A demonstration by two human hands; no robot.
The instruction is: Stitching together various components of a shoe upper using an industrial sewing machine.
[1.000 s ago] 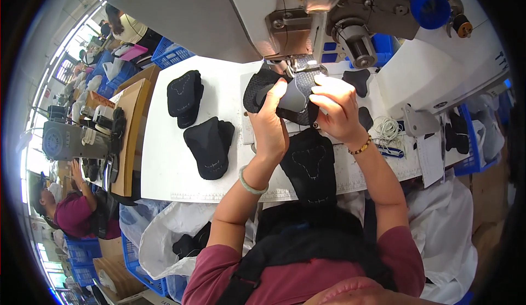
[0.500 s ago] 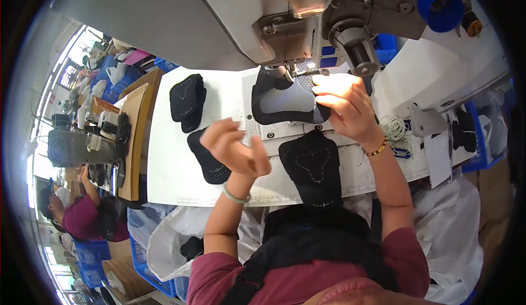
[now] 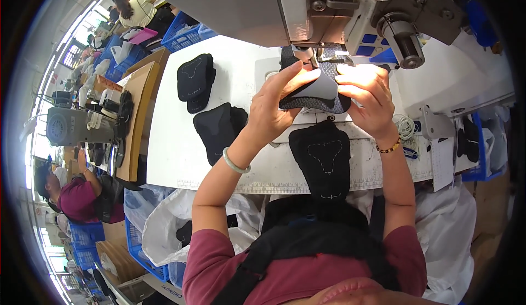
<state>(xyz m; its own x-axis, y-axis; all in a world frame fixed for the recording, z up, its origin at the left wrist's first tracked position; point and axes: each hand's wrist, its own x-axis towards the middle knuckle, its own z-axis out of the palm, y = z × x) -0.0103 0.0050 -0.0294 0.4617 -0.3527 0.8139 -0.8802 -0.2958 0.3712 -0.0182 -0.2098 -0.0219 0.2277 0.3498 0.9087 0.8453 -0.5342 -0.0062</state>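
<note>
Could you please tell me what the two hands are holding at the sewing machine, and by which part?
Both hold one dark fabric piece with a grey panel: the left hand at its left edge, the right hand at its right edge, fingers on top.

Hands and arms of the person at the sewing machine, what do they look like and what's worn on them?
Both hands are bare, without gloves. The left hand has a pale green bangle at the wrist; the right hand has a beaded amber bracelet. Short maroon sleeves end above the elbows.

Garment workshop: industrial sewing machine [image 3: 339,9], blue crates [image 3: 186,33], co-workers.
</note>
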